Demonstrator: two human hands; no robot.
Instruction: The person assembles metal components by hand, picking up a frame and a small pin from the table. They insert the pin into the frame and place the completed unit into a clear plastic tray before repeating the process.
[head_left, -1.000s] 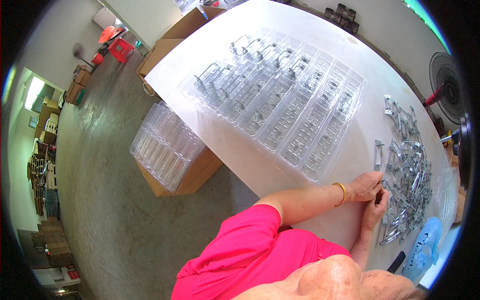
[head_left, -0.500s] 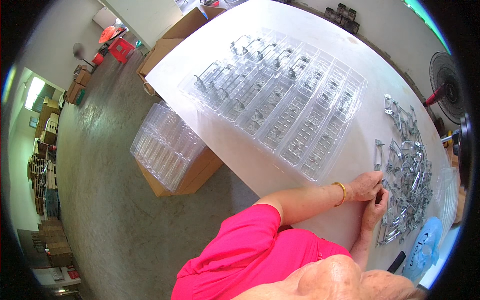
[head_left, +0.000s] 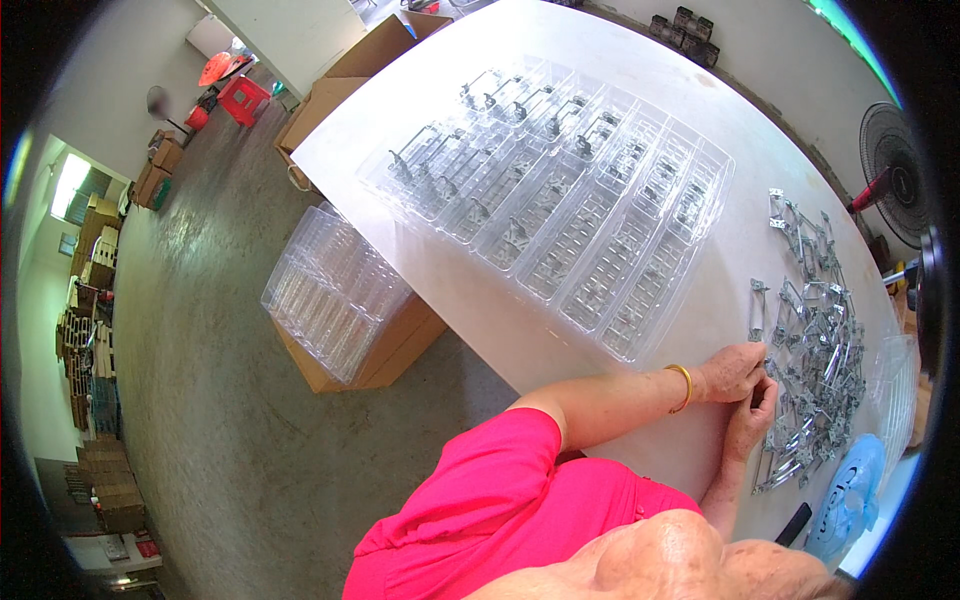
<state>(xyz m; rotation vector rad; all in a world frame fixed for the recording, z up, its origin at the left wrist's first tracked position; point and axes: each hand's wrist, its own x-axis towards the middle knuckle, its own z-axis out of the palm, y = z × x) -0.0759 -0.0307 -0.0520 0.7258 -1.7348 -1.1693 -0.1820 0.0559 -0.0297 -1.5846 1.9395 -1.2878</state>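
Note:
My left hand (head_left: 733, 371), with a gold bangle (head_left: 680, 388) at its wrist, is closed in a pinch at the table's right side. Just below it my right hand (head_left: 752, 418) is also closed, its fingertips meeting those of the left. What they hold, if anything, is hidden by the fingers. Beside them lies a loose pile of grey metal rod-and-bracket parts (head_left: 815, 365). One separate metal part (head_left: 757, 308) rests right above my left hand. Farther left sits a clear plastic compartment tray (head_left: 625, 352) holding many such parts in rows.
The white table (head_left: 460, 300) carries everything. Stacked clear trays (head_left: 330, 290) sit on a cardboard box (head_left: 400, 350) left of it. A blue plastic bag (head_left: 848, 495) lies at the lower right, a black fan (head_left: 892, 175) stands beyond the right edge, and a red stool (head_left: 242, 100) is far off.

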